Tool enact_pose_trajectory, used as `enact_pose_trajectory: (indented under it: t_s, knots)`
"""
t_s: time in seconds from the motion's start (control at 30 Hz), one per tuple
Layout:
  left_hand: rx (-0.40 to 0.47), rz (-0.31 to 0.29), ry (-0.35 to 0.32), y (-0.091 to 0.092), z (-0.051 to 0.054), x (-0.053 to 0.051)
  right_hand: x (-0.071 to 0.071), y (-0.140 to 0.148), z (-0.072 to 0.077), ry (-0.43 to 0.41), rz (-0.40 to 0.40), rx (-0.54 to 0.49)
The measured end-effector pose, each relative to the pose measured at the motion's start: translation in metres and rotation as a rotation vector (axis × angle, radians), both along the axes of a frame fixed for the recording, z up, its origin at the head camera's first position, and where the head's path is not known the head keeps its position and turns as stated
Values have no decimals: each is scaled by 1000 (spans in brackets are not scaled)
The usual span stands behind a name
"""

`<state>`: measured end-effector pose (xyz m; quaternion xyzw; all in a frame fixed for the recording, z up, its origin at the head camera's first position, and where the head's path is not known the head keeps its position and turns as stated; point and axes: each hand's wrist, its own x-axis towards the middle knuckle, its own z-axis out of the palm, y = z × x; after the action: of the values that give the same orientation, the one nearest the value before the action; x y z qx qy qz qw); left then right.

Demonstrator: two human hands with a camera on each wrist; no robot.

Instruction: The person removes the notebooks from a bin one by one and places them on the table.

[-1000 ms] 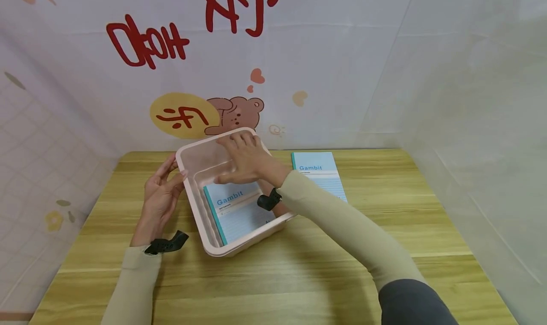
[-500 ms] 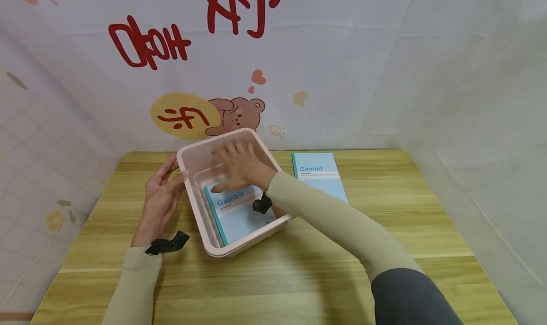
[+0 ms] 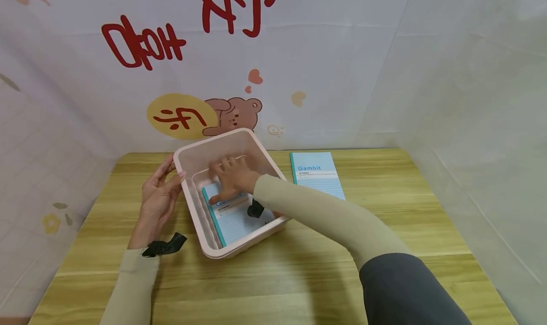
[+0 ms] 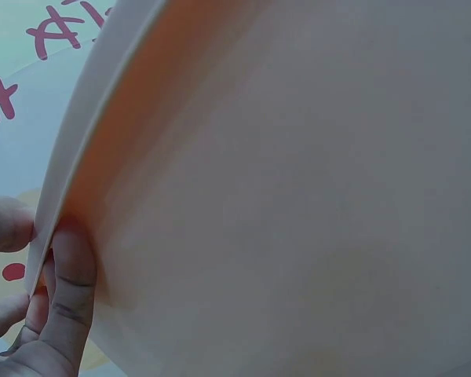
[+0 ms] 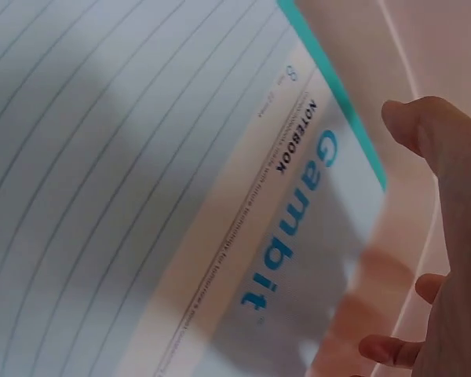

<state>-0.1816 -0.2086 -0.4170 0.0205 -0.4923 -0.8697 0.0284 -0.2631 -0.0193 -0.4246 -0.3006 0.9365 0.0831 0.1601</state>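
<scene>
A pale pink bin [image 3: 196,218] stands turned at an angle, with a light blue notebook [image 3: 239,223] lying inside it. My left hand [image 3: 159,197] pinches the bin's left rim; the left wrist view shows the fingers [image 4: 72,290] on both sides of the rim [image 4: 82,126]. Inside the bin, my right hand [image 3: 235,177] is spread above the notebook's upper end and holds nothing. In the right wrist view, the thumb and fingers of my right hand [image 5: 459,236] are apart beside the notebook [image 5: 243,173]; whether they touch it, I cannot tell.
A second light blue notebook [image 3: 318,175] lies on the wooden table [image 3: 256,287], right of the bin and partly behind my right sleeve. Behind the table hangs a white printed sheet [image 3: 333,54] with red lettering and a bear.
My right hand has moved down and slightly left, deeper into the bin and over the notebook's upper part. My left hand keeps its hold on the rim.
</scene>
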Motion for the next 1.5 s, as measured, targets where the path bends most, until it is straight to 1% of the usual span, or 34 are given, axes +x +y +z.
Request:
enact_pose_trajectory:
  t_s: [0.07, 0.13, 0.33, 0.43, 0.57, 0.67, 0.73, 0.97, 1.3, 1.5]
  knots:
    - [6, 3, 4, -1, -1, 0, -2, -5, -4, -8, 0, 38]
    - [10, 4, 8, -2, -3, 0, -2, -8, -7, -28, -10, 40]
    - [5, 8, 4, -2, -4, 1, 11, -8, -10, -75, 20, -65]
    - [-8, 10, -2, -1, -3, 2, 15, -9, -11, -81, 32, -73]
    - [0, 5, -5, 0, -1, 3, 17, -9, -10, -73, 31, -63]
    - [7, 1, -6, 0, -1, 2, 17, -9, -9, -59, 32, -50]
    - [-3, 5, -7, 0, -1, 2, 17, -10, -8, -53, 34, -41]
    - [2, -4, 10, -1, -3, 0, 17, -10, -7, -16, 45, 13]
    - [2, 3, 11, -2, -2, 1, 13, -12, -8, 53, 47, -34]
    - [9, -6, 17, -2, -2, 0, 11, -13, -8, 110, 57, 31]
